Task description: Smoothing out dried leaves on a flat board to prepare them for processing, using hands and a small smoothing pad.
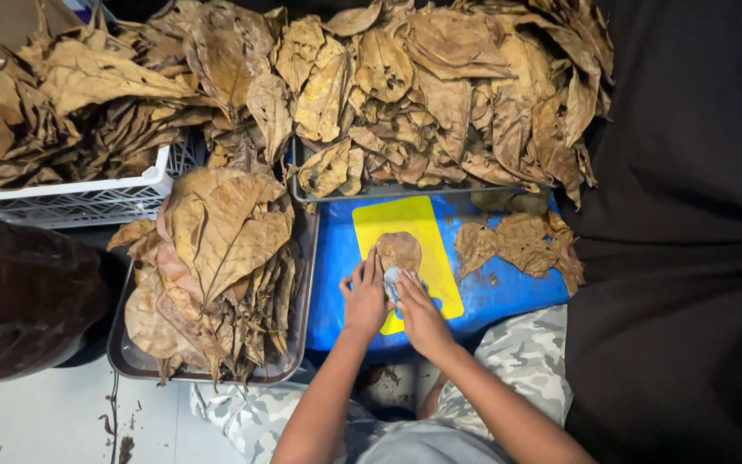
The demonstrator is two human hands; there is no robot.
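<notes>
Two bare forearms rise from the lower edge, above knees in pale camouflage cloth. The left hand point(364, 296) lies flat, fingers spread, pressing the lower edge of a small trimmed brown leaf piece point(398, 250) onto a yellow cutting mat point(405, 222). The right hand point(418, 311) sits just beside it, its grip closed around a small grey tool point(392, 282) — its shape is too small to tell — which touches the bottom of the leaf piece. The leaf piece thus lies directly ahead of both hands, on the mat. The mat rests on a blue board point(337, 258). To the right on the board lie leaf scraps point(521, 242). To the left, a metal tray point(300, 309) holds stacked dry leaves point(216, 249) — a white crate point(88, 202) and a second tray beyond carry more.
</notes>
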